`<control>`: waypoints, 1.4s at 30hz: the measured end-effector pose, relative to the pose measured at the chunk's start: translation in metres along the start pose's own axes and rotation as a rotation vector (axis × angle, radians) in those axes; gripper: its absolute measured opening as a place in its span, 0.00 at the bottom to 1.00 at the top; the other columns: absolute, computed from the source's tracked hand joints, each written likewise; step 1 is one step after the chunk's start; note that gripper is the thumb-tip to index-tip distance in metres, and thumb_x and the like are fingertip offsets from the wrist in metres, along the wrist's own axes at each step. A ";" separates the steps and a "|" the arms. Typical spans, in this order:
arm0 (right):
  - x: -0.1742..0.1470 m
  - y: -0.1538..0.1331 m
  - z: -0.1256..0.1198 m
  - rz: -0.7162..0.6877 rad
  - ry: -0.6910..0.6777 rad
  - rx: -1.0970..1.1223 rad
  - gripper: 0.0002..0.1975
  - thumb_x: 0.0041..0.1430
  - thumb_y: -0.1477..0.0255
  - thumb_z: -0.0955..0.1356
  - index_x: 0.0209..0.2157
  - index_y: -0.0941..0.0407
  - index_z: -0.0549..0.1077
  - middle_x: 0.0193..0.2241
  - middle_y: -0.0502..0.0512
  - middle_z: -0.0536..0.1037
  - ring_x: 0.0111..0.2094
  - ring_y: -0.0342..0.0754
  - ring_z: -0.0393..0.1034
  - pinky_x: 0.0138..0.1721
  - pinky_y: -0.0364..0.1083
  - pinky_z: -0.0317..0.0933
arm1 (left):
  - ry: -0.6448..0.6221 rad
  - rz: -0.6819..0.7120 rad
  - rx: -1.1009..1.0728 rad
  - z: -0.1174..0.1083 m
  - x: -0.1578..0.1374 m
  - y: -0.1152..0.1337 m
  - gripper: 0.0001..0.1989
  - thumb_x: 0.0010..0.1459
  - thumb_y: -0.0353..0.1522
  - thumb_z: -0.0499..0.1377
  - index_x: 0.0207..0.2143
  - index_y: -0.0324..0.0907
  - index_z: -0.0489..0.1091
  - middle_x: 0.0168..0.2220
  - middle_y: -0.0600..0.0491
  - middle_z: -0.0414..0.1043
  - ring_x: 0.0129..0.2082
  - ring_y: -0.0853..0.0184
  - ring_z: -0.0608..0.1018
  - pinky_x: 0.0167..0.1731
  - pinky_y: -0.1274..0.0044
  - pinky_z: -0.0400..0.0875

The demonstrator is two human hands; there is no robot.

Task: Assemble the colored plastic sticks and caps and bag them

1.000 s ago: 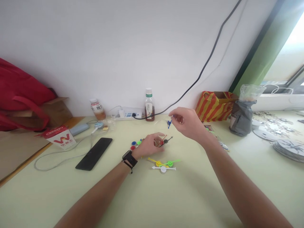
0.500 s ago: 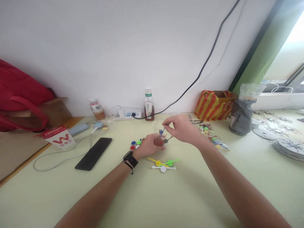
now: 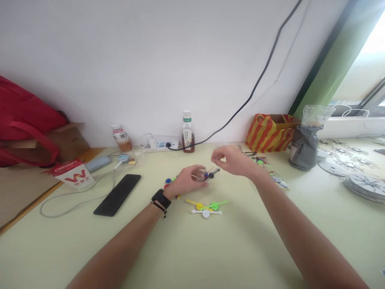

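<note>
My left hand (image 3: 192, 179) curls around a small cluster of plastic arrow spinners (image 3: 211, 175), black and blue ones among them; its fingers partly hide them. Just right of it, my right hand (image 3: 230, 159) hovers with fingers bent and thumb close to the forefinger; whatever lies between them, if anything, I cannot make out. In front of both hands lie a yellow arrow spinner (image 3: 199, 206), a green arrow spinner (image 3: 214, 206) and a white arrow spinner (image 3: 206, 213), grouped together. Small coloured discs (image 3: 167, 181) show beside my left hand, partly covered by it.
A black phone-like slab (image 3: 118, 195) and a red and white carton (image 3: 73, 175) lie left. Against the wall stand a bottle (image 3: 188, 134) and a power strip (image 3: 162, 144). Right are bagged parts (image 3: 279, 182), a striped bag (image 3: 267, 134), a grey bag (image 3: 303, 148) and stacked discs (image 3: 365, 186).
My right hand has drawn slightly right, away from the blue piece it was pinching. That blue piece now sits lower, among the spinners at my left hand.
</note>
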State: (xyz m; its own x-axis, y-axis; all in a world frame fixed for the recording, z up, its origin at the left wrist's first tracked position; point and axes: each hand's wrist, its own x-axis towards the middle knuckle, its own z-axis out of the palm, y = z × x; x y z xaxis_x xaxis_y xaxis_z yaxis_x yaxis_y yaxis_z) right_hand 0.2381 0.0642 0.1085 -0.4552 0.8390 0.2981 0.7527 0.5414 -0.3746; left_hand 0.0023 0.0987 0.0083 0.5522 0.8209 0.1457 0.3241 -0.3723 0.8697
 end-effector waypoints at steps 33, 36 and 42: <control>0.007 0.001 0.010 -0.046 0.206 0.084 0.05 0.60 0.77 0.66 0.32 0.55 0.74 0.33 0.54 0.81 0.37 0.49 0.73 0.37 0.45 0.61 | 0.173 -0.007 -0.080 -0.007 0.001 0.008 0.50 0.44 0.41 0.77 0.67 0.49 0.59 0.64 0.39 0.66 0.59 0.54 0.74 0.60 0.58 0.67; 0.007 -0.002 0.009 -0.044 0.166 0.116 0.06 0.61 0.76 0.66 0.34 0.55 0.75 0.34 0.54 0.81 0.38 0.48 0.73 0.36 0.44 0.62 | 0.119 0.010 -0.119 -0.006 0.001 0.006 0.46 0.46 0.41 0.76 0.66 0.47 0.62 0.62 0.40 0.69 0.55 0.56 0.77 0.58 0.60 0.70; 0.005 -0.005 0.002 -0.028 0.117 0.131 0.06 0.63 0.72 0.67 0.34 0.54 0.77 0.35 0.53 0.82 0.37 0.48 0.74 0.36 0.45 0.63 | 0.024 -0.017 -0.183 -0.002 0.005 -0.007 0.34 0.50 0.39 0.74 0.57 0.41 0.70 0.45 0.45 0.80 0.45 0.57 0.82 0.48 0.66 0.76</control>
State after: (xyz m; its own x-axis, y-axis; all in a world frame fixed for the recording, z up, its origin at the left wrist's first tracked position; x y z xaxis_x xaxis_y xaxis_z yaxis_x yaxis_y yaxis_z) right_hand 0.2315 0.0656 0.1095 -0.4111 0.8157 0.4070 0.6685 0.5733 -0.4738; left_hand 0.0008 0.1065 0.0036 0.5284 0.8374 0.1397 0.1869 -0.2753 0.9430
